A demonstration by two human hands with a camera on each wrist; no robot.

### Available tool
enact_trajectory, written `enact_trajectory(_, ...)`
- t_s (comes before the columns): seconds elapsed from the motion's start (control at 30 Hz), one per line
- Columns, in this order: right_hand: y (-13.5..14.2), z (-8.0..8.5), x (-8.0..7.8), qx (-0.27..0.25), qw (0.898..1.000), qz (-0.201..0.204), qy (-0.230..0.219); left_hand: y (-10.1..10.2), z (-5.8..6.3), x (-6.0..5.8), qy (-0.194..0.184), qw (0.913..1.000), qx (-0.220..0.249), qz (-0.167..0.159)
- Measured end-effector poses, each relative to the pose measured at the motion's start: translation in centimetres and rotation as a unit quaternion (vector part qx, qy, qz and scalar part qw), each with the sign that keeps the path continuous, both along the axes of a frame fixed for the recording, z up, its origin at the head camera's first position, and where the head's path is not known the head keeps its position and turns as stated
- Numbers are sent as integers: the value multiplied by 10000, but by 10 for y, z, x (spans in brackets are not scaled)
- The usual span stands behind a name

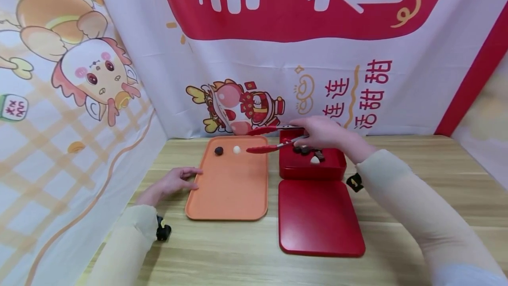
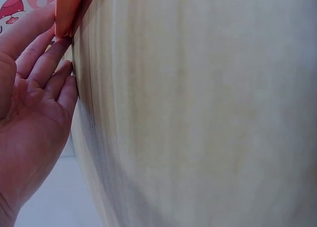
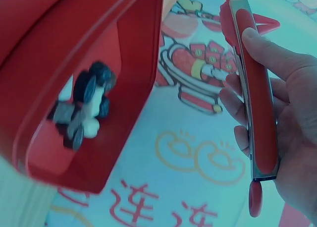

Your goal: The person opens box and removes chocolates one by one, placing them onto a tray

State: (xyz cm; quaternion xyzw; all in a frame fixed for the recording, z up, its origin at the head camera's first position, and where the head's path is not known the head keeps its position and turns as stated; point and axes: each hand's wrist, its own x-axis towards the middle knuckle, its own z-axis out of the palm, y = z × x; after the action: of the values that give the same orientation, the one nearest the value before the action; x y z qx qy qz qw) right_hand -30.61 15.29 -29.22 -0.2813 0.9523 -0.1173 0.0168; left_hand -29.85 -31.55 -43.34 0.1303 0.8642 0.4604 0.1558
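Observation:
My right hand (image 1: 323,133) grips a pair of red-tipped metal tongs (image 3: 257,93), their arms spread apart. In the head view the tongs' tips appear over the upper right part of an orange tray (image 1: 230,189), with nothing between them. A dark ball-shaped piece (image 1: 218,150) and a white one (image 1: 237,149) lie near the tray's far end. My left hand (image 1: 176,182) touches the tray's left rim with extended fingers. Beneath my right hand stands a red box (image 1: 311,172) holding several dark and white pieces (image 3: 81,105); their kind is unclear.
A flat red lid (image 1: 319,220) lies in front of the box, close to its near side. The wooden table (image 1: 222,250) meets a printed cloth backdrop (image 1: 158,78) behind and at the left. A small black object (image 1: 354,182) shows by the right wrist.

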Motion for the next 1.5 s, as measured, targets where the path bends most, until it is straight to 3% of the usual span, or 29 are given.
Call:
enact_trajectory(0.43, 59, 24, 13, -103, 9991, -354, 205, -5, 2, 2, -18, 9999, -161, 35)
enact_trajectory(0.6, 77, 26, 19, 18, 9989, -470, 85, -7, 0, 3, -38, 9999, -161, 47)
enact_trajectory(0.87, 103, 25, 23, 259, 9991, -308, 153, -4, 0, 2, -35, 9999, -149, 61)
enact_trajectory(1.5, 110, 9, 26, 1004, 9914, -756, -375, 1, -2, 1, 98, 9998, -175, -59)
